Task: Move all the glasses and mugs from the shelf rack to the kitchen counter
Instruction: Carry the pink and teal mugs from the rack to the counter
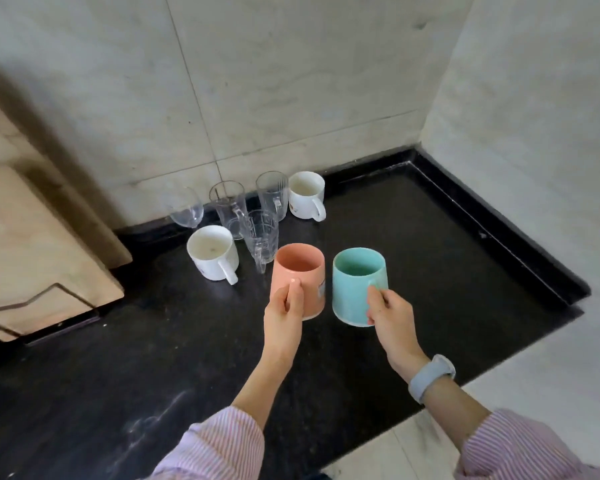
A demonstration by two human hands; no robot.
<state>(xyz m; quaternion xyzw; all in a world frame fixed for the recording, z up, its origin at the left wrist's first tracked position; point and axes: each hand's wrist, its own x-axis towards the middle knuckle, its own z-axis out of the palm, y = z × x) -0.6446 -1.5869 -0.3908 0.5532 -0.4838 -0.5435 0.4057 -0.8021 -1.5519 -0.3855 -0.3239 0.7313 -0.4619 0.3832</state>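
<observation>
My left hand grips the handle of a pink mug, held upright over the black kitchen counter. Beside it, my right hand holds a teal mug by its handle, also upright. I cannot tell whether either mug touches the counter. Behind them stand a white mug, another white mug near the wall, a clear stemless glass, and three clear glass mugs. The shelf rack is out of view.
A wooden board in a wire stand leans at the left on the counter. Tiled walls meet in a corner behind and to the right. The counter's raised black rim runs along the right side.
</observation>
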